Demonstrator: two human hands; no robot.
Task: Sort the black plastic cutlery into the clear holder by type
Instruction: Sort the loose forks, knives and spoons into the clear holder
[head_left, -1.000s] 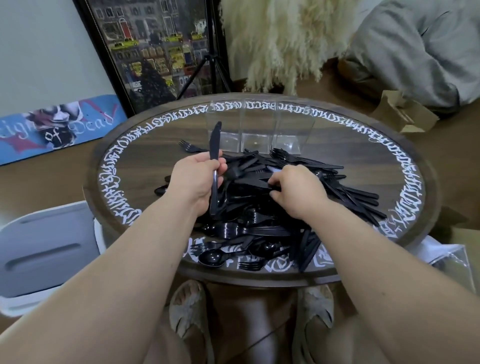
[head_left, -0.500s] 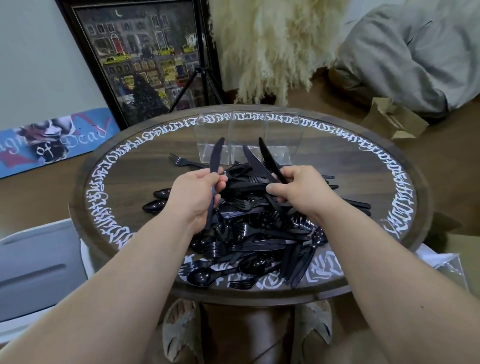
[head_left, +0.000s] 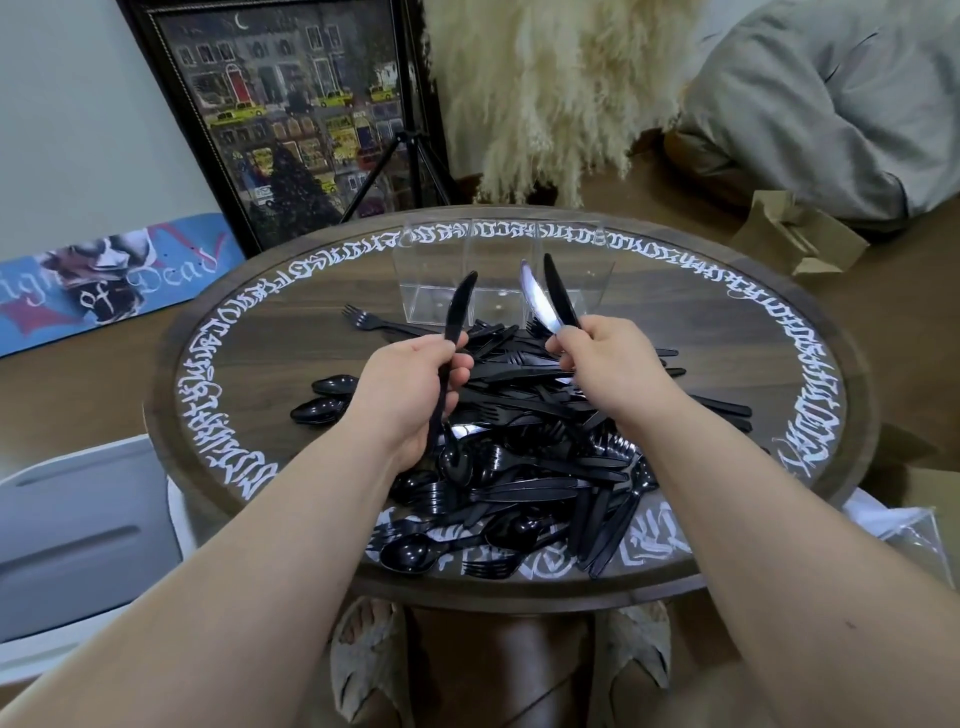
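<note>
Gripping one knife (head_left: 460, 306), left hand (head_left: 410, 395); right hand (head_left: 608, 374) pinches two knives (head_left: 550, 301); skateboard (head_left: 111, 283) reads "of Dead".

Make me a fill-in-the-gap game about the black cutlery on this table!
1. The left hand holds one black ____.
2. The right hand holds ____ knives.
3. The clear holder has ____ cutlery in it so far.
4. The two spoons lying apart from the pile are on the person's ____ side.

Missing words: knife; two; no; left
</note>
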